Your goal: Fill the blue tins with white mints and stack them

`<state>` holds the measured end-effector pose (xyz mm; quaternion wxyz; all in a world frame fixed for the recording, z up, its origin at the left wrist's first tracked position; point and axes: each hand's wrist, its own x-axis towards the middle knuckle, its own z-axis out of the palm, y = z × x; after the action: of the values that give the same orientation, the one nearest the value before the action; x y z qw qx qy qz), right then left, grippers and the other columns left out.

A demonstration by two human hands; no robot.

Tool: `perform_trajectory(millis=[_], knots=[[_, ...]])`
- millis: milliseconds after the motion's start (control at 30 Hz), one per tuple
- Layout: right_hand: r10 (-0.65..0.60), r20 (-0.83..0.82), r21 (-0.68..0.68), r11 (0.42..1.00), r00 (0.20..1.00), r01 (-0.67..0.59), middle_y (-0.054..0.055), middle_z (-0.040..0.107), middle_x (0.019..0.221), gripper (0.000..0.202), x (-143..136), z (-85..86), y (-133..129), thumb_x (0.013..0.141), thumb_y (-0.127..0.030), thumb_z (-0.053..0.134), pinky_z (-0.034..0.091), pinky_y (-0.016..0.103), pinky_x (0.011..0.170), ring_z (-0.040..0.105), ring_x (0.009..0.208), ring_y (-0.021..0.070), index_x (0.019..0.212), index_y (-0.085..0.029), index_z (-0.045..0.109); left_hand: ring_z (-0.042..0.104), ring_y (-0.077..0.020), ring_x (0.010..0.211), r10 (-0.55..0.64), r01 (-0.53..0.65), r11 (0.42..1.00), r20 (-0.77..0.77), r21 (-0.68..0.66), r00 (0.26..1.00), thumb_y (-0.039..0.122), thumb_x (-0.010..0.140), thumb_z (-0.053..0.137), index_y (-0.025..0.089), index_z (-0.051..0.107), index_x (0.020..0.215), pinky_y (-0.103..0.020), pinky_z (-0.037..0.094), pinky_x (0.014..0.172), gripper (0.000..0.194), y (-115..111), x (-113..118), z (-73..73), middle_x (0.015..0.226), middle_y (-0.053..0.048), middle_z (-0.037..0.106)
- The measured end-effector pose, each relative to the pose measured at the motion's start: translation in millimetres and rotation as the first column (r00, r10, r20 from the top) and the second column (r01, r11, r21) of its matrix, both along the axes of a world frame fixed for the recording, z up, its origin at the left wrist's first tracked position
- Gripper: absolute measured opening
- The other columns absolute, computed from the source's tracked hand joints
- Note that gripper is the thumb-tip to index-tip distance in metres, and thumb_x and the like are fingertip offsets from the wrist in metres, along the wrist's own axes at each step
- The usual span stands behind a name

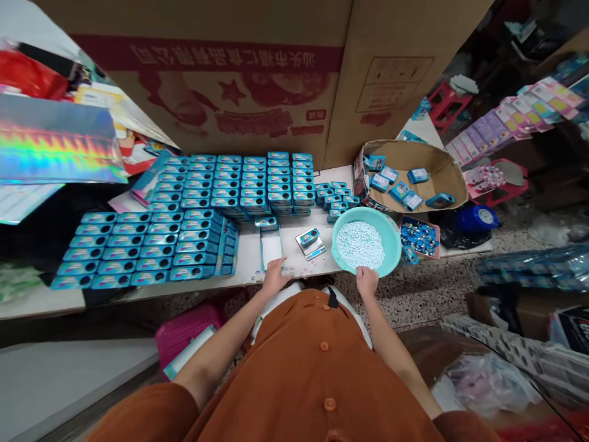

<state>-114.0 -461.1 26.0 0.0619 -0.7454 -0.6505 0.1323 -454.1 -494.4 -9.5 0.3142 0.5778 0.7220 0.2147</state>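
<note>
My left hand (275, 276) is at the table's front edge, by the near end of a shallow white-lined tray (271, 247). Its fingers look loosely bent, the thumb apart, with nothing visible in them. A mint-green plastic basin (394, 244) holds many small white pellets (361, 242). On the basin's near rim, my right hand (367, 282) has its fingers closed over the edge. Between the two hands, a small blue box (310, 237) with a dark round spot lies on a little digital scale (316, 253).
Rows of similar blue boxes (151, 252) cover the table's left, with stacks (226, 184) behind. Large cartons (207, 104) stand at the back. A cut-down cardboard box (442, 175) holds several blue packs, and a pink tray (437, 242) with small blue pieces sits beyond the basin.
</note>
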Motion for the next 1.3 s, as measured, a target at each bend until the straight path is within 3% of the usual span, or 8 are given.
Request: perform_trajectory(millis=[200,333,633,733,867,1000,1133,1300], knots=[[-0.069,0.033,0.05,0.996,0.997,0.068,0.011,0.067,0.074,0.047,-6,-8.2,-2,0.091,-0.031,0.028,0.034,0.034,0.088,0.055,0.074,0.0186,0.075,-0.015,0.069,0.053,-0.0307,0.112,-0.023,0.023,1.0,-0.053,0.003,0.998,0.032,0.065,0.073,0.02,0.057,0.113,-0.044,0.044,0.096,0.052,-15,-11,8.8,0.112,-0.011,0.062],[-0.074,-0.036,0.072,0.995,0.997,0.076,0.011,0.069,0.076,0.046,-5,-10.7,-3,0.09,-0.034,0.029,0.033,0.036,0.092,0.057,0.077,0.0196,0.077,-0.015,0.07,0.053,-0.0311,0.112,-0.057,0.059,0.998,-0.082,0.02,0.995,0.033,0.068,0.07,0.019,0.058,0.11,-0.045,0.044,0.096,0.045,-5,-17,14.9,0.111,-0.012,0.063],[-0.082,-0.411,0.112,0.984,0.908,0.14,0.014,0.069,0.094,0.046,-16,7.2,-25,0.091,-0.044,0.03,0.042,0.036,0.088,0.058,0.092,0.0229,0.087,-0.016,0.066,0.047,-0.0317,0.119,-0.174,0.191,0.971,-0.122,0.146,0.977,0.037,0.074,0.07,0.016,0.047,0.124,-0.044,0.04,0.098,0.06,88,31,49.5,0.12,-0.015,0.056],[-0.098,-0.45,0.099,0.982,0.888,0.159,0.015,0.068,0.1,0.044,-21,10.7,-40,0.091,-0.047,0.032,0.041,0.039,0.093,0.058,0.098,0.0246,0.09,-0.018,0.066,0.046,-0.0314,0.121,-0.218,0.228,0.972,-0.152,0.059,0.964,0.04,0.074,0.07,0.015,0.043,0.127,-0.043,0.039,0.098,0.065,115,58,51.0,0.125,-0.017,0.053],[-0.116,-0.476,0.039,0.987,0.872,0.153,0.015,0.067,0.106,0.043,-15,11.3,-51,0.092,-0.048,0.034,0.041,0.042,0.095,0.058,0.102,0.0261,0.096,-0.02,0.066,0.055,-0.0269,0.11,-0.296,0.288,0.955,-0.171,-0.075,0.94,0.022,0.08,0.062,0.018,0.051,0.117,-0.039,0.042,0.091,0.039,134,71,50.5,0.115,-0.013,0.059],[-0.069,-0.424,0.061,0.993,0.903,0.104,0.015,0.067,0.105,0.04,-14,17.2,-42,0.093,-0.045,0.034,0.04,0.044,0.097,0.057,0.102,0.027,0.096,-0.02,0.065,0.055,-0.0248,0.109,-0.285,0.28,0.959,-0.163,-0.051,0.945,0.011,0.079,0.056,0.022,0.054,0.115,-0.037,0.043,0.092,0.038,119,35,58.5,0.114,-0.009,0.062],[0.205,-0.397,0.1,0.979,0.895,-0.18,0.012,0.067,0.1,0.035,-60,19.7,-13,0.095,-0.035,0.033,0.041,0.042,0.095,0.057,0.099,0.0248,0.095,-0.022,0.066,0.051,-0.0267,0.112,-0.195,0.216,0.971,-0.184,0.106,0.963,0.008,0.077,0.052,0.025,0.055,0.118,-0.039,0.043,0.096,0.045,82,-32,65.3,0.115,-0.006,0.063],[0.609,-0.471,0.085,0.752,0.638,-0.654,0.009,0.062,0.119,0.026,-173,-0.2,26,0.091,-0.03,0.046,0.041,0.038,0.098,0.053,0.111,0.0229,0.11,-0.021,0.063,0.051,-0.0274,0.11,-0.144,0.175,0.98,-0.276,0.091,0.95,0.007,0.075,0.05,0.026,0.055,0.121,-0.04,0.046,0.092,0.05,73,-87,56.3,0.11,-0.007,0.063]])
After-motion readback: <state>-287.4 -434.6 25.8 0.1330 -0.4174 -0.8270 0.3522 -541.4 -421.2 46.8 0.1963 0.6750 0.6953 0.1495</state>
